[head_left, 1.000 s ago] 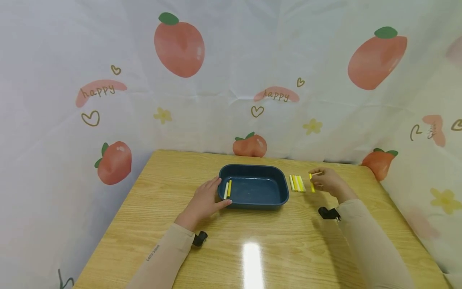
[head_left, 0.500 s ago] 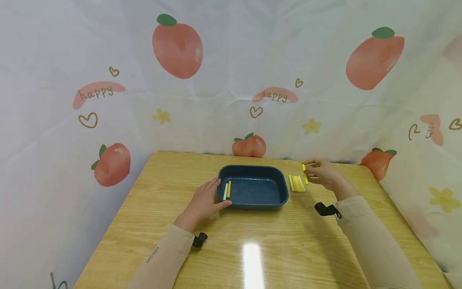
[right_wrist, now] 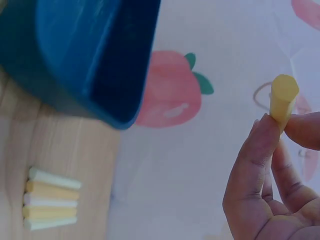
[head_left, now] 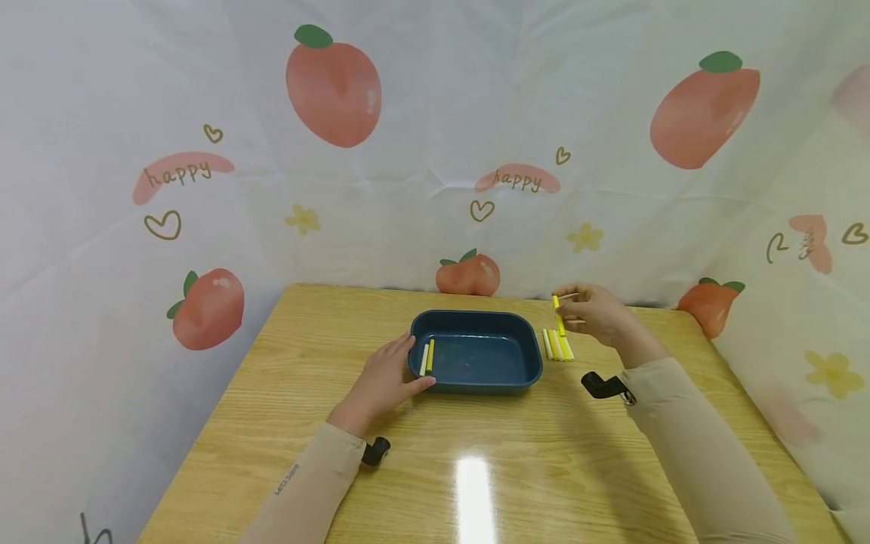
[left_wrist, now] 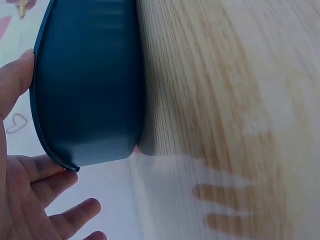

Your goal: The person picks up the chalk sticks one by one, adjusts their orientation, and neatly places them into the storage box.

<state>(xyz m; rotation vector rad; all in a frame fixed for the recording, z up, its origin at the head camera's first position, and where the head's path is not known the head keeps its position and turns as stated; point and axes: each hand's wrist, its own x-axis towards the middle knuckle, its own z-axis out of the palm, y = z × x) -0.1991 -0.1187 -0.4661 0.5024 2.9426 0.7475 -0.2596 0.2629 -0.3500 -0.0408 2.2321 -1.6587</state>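
Note:
Thumb and fingertips of my right hand [head_left: 598, 313] pinch a stick of yellow chalk [right_wrist: 283, 97], raised above the table at the right. Just below it in the head view lies a row of several white and yellow chalk sticks [head_left: 558, 345]. My left hand [head_left: 383, 384] rests against the left end of a dark blue rectangular tub [head_left: 476, 389]. In the left wrist view its thumb and index finger touch the rim, while the other fingers stick out straight. Inside the tub, at its left end, a white chalk [head_left: 424, 360] and a yellow chalk [head_left: 430, 355] lie side by side.
Pale wood makes up the table top [head_left: 435, 468], with a bright light reflection near the front. A white curtain [head_left: 408, 204] printed with peaches hangs right behind the table's back edge. Black camera mounts [head_left: 601, 385] sit at both wrists.
My right hand has lifted the yellow chalk and carried it left, from beside the row to above it. The left hand and the tub stay in place.

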